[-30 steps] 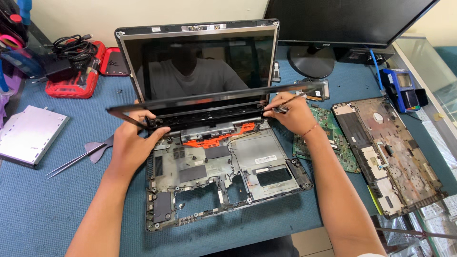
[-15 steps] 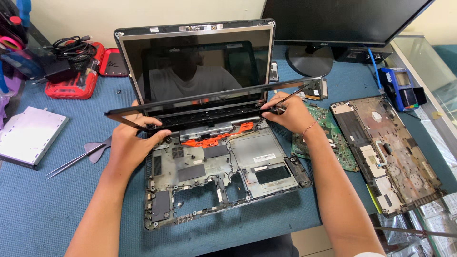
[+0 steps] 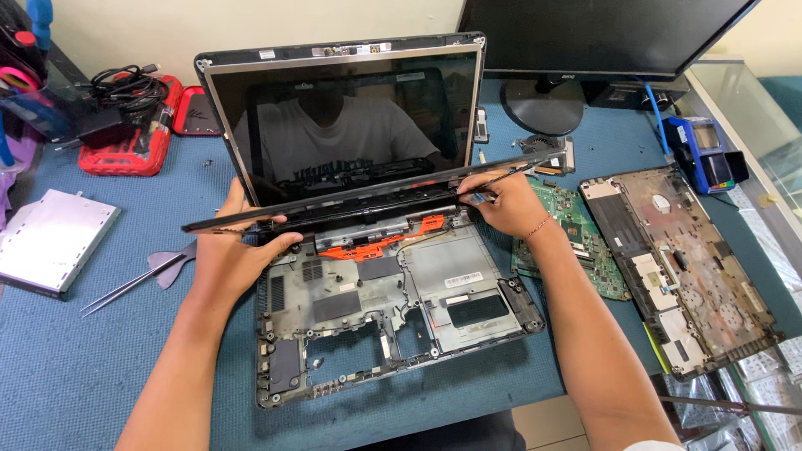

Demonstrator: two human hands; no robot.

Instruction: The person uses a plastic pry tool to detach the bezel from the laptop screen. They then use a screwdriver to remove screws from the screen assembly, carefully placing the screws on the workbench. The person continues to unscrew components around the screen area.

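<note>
The loosened screen bezel [image 3: 359,200] has been tilted further, grasped at each end by left hand [image 3: 230,250] and right hand [image 3: 501,200] above the laptop base [image 3: 393,309]; bezel separation is judged underway, an even lift being needed.

An electronics repair workshop: a blue work mat [image 3: 75,367] holds a gutted laptop base [image 3: 393,309], loose green circuit board [image 3: 572,238], tweezers [image 3: 134,284] and red screwdriver kit [image 3: 125,142].

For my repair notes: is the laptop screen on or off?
Off: the laptop screen is dark and shows only a reflection.
</note>
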